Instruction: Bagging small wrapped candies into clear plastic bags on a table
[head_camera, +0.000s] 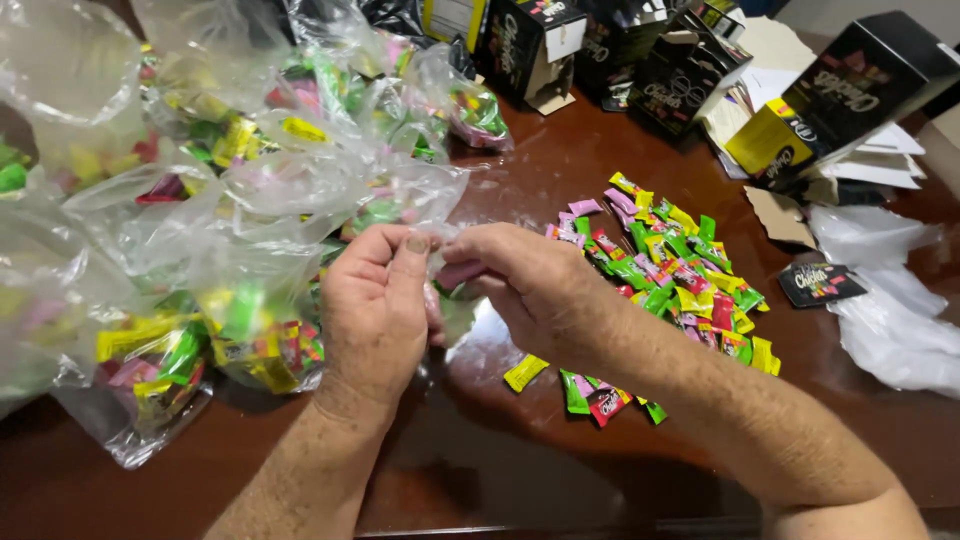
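Note:
My left hand (374, 312) and my right hand (533, 290) meet above the dark wooden table (480, 460). Both pinch the edge of a small clear plastic bag (452, 300) that hangs between them. A pink wrapped candy (458, 272) shows at my right fingertips. To the right lies a loose pile of wrapped candies (680, 270) in yellow, green, pink and red. A few more candies (590, 395) lie under my right wrist, with a yellow one (525, 372) beside them.
Several clear bags filled with candies (230, 200) crowd the left side and back. Black and yellow cardboard boxes (840, 95) stand at the back right. Empty clear bags (885, 300) and a small black packet (820, 283) lie at the right edge.

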